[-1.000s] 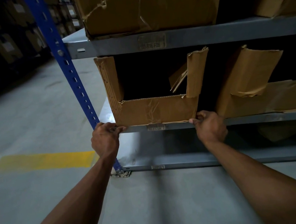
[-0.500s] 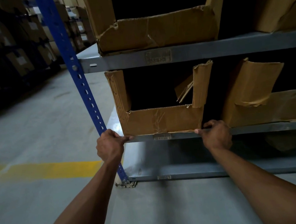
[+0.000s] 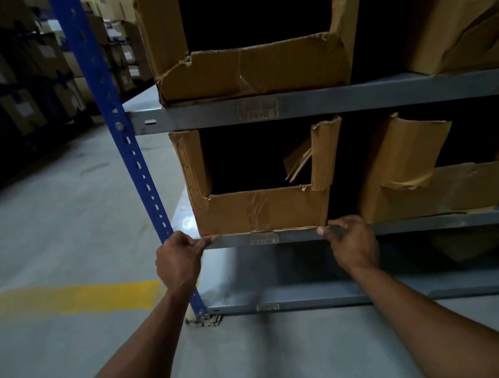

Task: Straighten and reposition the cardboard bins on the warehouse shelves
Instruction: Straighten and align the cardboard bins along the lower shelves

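Left hand (image 3: 178,259) and right hand (image 3: 353,244) still pinching cardboard bin (image 3: 259,210) bottom corners, unmoved

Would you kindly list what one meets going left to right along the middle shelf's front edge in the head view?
Blue upright post → left hand → left cardboard bin → right hand → right cardboard bin.

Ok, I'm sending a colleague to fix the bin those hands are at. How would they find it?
Start at the blue upright. On the middle grey shelf, take the cardboard bin right beside that post. Unlike the crumpled bin to its right, its low front is flat and taped down the middle, with a torn flap inside.
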Demonstrator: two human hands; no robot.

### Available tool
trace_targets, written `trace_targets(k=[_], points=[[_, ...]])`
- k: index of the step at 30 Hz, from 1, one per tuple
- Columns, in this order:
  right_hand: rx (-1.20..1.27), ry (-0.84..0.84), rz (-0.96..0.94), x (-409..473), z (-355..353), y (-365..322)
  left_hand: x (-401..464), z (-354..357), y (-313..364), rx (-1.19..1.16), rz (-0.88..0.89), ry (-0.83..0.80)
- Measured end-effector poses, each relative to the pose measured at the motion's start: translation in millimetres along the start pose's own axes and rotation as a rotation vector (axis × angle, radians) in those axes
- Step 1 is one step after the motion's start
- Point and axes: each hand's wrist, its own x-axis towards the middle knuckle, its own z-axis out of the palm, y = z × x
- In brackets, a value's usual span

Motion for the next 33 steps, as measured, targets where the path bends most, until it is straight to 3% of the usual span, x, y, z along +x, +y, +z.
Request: trace_targets(k=[4,9,12,17,20,24,26,29,33], points=[[0.005,-0.027,-0.05,-9.3,-19.0,2.6,-24.3,4.1,12.3,0.051,0.236,0.01],[0.163,-0.161,0.03,-18.9,-68.4,1.1,-66.9,33.9,88.5,-0.153,0.552,-0.115],[0.212,-0.16,0.074,-22.6,-143.3,-13.8,-102.1,44.7,136.2,-0.317,0.636,-0.281],[-0.075,-0.082,0.074,-4.9,-298.5,-24.8,-99.3,17.3,244.7,-0.414,0.658,-0.535],[0.017,0.049,0.097,16.8,-352.0,-29.3,-88.3,-0.7,299.3,-0.306,0.805,-0.637],[0.136,0.042,0.15,37.6,-356.1,-6.4,-82.7,-8.6,344.9,0.123,1.061,-0.811],[0.146,-0.01,0.153,46.8,-352.1,5.2,-83.1,-7.2,359.5,0.256,1.039,-0.898],[0.142,-0.029,0.173,59.3,-335.7,30.9,-102.7,15.5,351.4,0.236,0.842,-1.002],[0.183,-0.011,0.276,71.6,-299.6,87.0,-147.8,71.5,292.4,-0.019,0.59,-0.794]])
